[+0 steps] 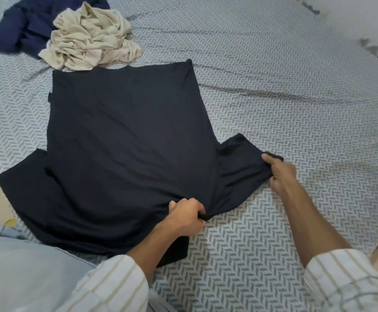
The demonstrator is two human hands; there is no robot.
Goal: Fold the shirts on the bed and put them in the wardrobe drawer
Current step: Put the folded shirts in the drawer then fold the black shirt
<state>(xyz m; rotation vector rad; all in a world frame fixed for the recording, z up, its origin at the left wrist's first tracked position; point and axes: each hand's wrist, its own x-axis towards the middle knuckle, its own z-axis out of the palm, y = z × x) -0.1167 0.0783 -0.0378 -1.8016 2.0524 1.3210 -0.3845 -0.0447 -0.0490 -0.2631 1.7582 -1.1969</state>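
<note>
On bed [273,75], patterned grey-white sheet: dark navy shirt [120,143] spread flat, collar end toward viewer, hem toward far side. Left sleeve laid out to left near bed edge, right sleeve out to right. Left hand [187,216] at near edge of dark navy shirt by collar/shoulder area, fingers curled, pinching a bunch of fabric; cloth puckered around the grip. Right hand [280,173] at end of right sleeve, thumb on top, fingers curled under cuff edge, gripping it. Both forearms bare, striped white sleeves [116,287] rolled up at bottom of view. Beyond hem, touching it: crumpled beige shirt [89,39] in a heap. Behind that, top left: rumpled blue garment [19,25], small red tag at its left end. Light blue cloth [26,266] at lower left, overlapping bed edge. Wardrobe drawer out of view.
</note>
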